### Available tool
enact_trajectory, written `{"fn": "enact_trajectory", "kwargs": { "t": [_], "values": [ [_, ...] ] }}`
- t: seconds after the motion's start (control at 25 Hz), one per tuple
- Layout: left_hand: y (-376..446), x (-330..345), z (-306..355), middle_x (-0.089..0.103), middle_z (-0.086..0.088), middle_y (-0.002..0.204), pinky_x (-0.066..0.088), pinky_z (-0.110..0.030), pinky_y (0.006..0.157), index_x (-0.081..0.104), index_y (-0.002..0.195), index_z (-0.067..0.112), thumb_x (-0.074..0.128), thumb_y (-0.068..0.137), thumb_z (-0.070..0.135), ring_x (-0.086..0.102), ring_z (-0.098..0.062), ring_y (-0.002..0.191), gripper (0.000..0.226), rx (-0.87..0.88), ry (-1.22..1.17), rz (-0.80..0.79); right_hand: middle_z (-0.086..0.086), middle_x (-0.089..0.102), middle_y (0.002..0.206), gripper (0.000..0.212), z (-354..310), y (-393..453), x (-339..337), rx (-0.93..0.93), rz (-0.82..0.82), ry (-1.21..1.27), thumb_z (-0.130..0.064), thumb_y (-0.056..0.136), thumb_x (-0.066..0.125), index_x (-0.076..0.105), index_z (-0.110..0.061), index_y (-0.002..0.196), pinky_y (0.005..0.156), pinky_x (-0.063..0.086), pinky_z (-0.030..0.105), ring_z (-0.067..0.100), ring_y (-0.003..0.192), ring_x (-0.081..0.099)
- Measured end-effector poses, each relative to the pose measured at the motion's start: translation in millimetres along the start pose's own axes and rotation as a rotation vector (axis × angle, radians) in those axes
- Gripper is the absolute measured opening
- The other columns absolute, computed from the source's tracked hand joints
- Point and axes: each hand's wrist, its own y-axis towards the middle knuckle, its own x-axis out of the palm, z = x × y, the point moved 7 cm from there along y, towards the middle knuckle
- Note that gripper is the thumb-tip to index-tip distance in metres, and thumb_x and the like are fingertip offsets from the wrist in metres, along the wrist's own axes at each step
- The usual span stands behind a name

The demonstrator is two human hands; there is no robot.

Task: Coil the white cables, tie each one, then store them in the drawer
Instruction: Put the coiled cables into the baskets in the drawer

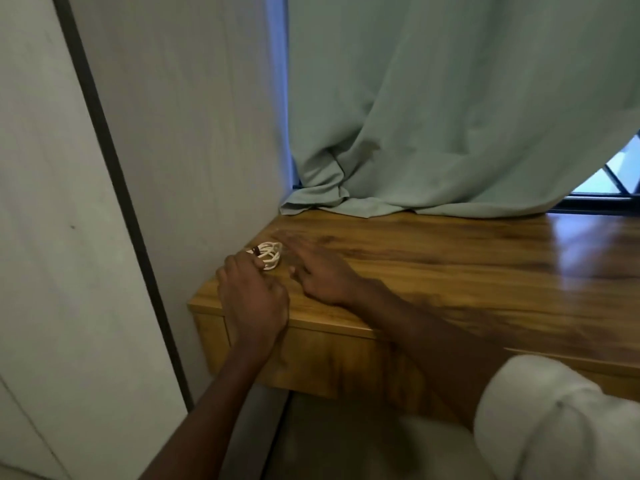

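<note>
A small coil of white cable (270,255) lies on the wooden desk top (433,271) near its left corner, by the wall. A dark tie shows at the coil's left side. My left hand (252,299) has curled fingers that reach the near edge of the coil and seem to pinch it. To the right of the coil, my right hand (318,271) lies flat on the wood with straight fingers, blurred by motion. The drawer front (339,365) under the desk edge is closed.
A grey wall panel (173,150) stands directly left of the desk. A pale green curtain (450,116) hangs behind and drapes onto the desk's far edge. A window frame (602,199) shows at the far right.
</note>
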Motion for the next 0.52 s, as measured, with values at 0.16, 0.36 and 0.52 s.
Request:
{"fn": "enact_trajectory", "kwargs": {
  "t": [0.16,0.36,0.52],
  "values": [
    [4,8,-2,0.061,-0.016,0.107,0.043,-0.048,0.085,0.059,0.106,0.009,0.035,0.08,0.031,0.056,-0.038,0.102,0.041,-0.026,0.138,-0.126,0.0,0.055,0.154,0.049,3,26,23,-0.045,-0.077,0.0,-0.019,0.102,0.06,0.054,-0.03,0.15,0.11,0.034,0.026,0.02,0.139,0.049],
    [9,38,-13,0.062,-0.008,0.136,0.036,-0.05,0.107,0.06,0.13,0.016,0.034,0.094,0.054,0.054,-0.03,0.127,0.059,0.07,0.421,-0.482,-0.003,0.069,0.127,0.033,31,22,6,0.213,0.171,-0.291,-0.044,0.094,0.068,0.075,-0.028,0.123,0.087,0.054,0.037,0.023,0.113,0.064],
    [9,56,-22,0.032,-0.004,0.168,0.02,-0.059,0.121,0.037,0.157,0.026,0.019,0.096,0.072,0.028,-0.03,0.154,0.079,0.131,0.519,-0.732,-0.002,0.071,0.121,0.036,37,9,0,0.38,0.253,-0.361,-0.041,0.089,0.076,0.073,-0.025,0.121,0.079,0.05,0.032,0.021,0.107,0.068]
  ]
}}
